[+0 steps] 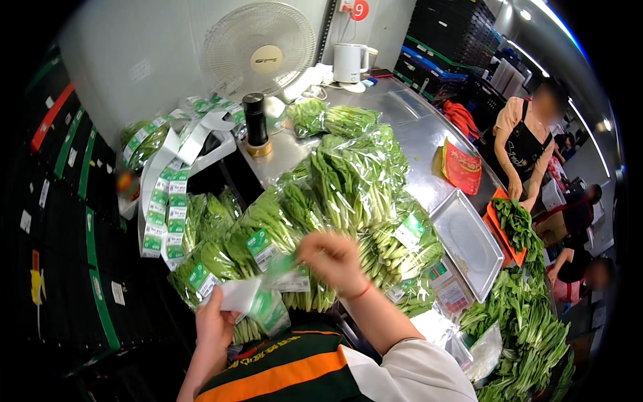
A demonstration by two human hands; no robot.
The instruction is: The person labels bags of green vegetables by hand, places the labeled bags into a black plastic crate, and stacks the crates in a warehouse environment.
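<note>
My left hand (pixel 215 317) grips a strip of printed labels (pixel 240 296) with white backing, at the lower left. The strip's green-and-white end droops over bagged greens. To its right, my right hand (pixel 334 261) is blurred by motion. A green-and-white label (pixel 280 267), also blurred, is at its fingertips. Beneath both hands lie clear plastic bags of leafy greens (pixel 261 221), several bearing green-and-white labels. One labelled bag (pixel 206 276) rests just beyond my left hand. More bags of greens (pixel 351 186) are heaped further back.
A long looped label strip (pixel 173 201) hangs at the left, near a black bottle (pixel 255 120). At the back stand a fan (pixel 261 50) and a white kettle (pixel 347 63). On the right are a metal tray (pixel 467 241), loose greens (pixel 522 321) and a person (pixel 522 135) handling greens.
</note>
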